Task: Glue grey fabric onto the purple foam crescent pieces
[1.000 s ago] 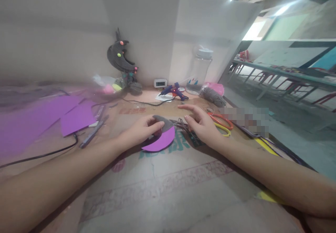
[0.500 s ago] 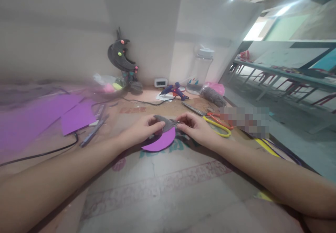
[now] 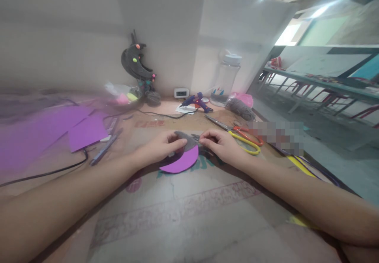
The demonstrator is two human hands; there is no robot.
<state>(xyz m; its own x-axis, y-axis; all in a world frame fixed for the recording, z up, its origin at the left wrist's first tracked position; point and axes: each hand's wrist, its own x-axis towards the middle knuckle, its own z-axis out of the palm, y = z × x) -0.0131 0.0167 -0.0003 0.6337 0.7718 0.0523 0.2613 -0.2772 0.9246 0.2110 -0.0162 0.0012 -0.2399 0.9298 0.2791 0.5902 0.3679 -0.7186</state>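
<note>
Near the middle of the table my left hand (image 3: pixel 171 144) grips a purple paper crescent (image 3: pixel 181 161) between thumb and fingers. Grey yarn (image 3: pixel 187 139) covers the upper part of this crescent, while its lower curve is bare purple. Just to the right, my right hand (image 3: pixel 215 141) is closed in a pinch at a thin grey strand that looks like yarn, close to the crescent's covered end. The strand's exact path is blurred. Beyond the right hand lie scissors with yellow handles (image 3: pixel 250 148) and a tool with orange handles (image 3: pixel 251 136).
A blue glue gun (image 3: pixel 197 102) lies behind the hands, near a small white digital clock (image 3: pixel 181 93) and a clear bottle (image 3: pixel 226 79). Purple paper sheets (image 3: pixel 87 130) and a pen (image 3: pixel 103 150) are at left. A grey crescent with pompoms (image 3: pixel 133 62) hangs on the partition.
The yarn-covered part and purple crescent have tilted slightly, showing a little more of the covered surface. My right hand's fingertips have shifted slightly. The other things stay put.
</note>
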